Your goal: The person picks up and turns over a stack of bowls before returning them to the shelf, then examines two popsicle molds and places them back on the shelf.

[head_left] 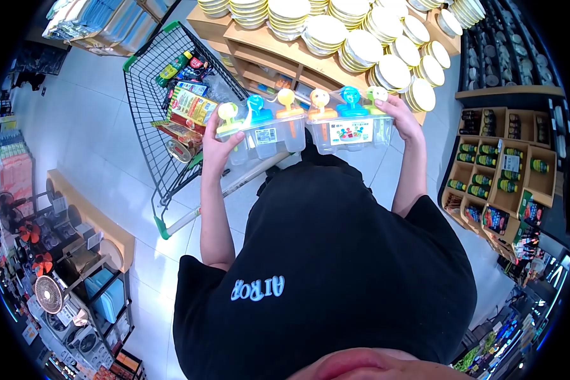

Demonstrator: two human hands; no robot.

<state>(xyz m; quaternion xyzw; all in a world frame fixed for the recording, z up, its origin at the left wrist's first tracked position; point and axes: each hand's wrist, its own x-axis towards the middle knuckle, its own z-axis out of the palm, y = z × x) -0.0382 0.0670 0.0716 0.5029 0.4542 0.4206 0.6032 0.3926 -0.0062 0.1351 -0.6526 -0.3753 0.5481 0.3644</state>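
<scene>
Left hand (216, 139): clamped on the outer end of the left ice-pop mould (285, 136), thumb in front, with most fingers hidden behind.
Right hand (399, 117): clamped on the outer end of the right ice-pop mould (326, 133), near the green top.
Moulds: two, clear plastic, held up side by side before the black shirt (361, 253).
Tops: three per mould, in yellow-green, blue, yellow; orange, blue, green.
Stickers: one per mould, too small to read.
Cart (183, 221): one, with packets overlapping, hard to count.
Plates (361, 50): stacked on the table (291, 54), cut off above.
</scene>
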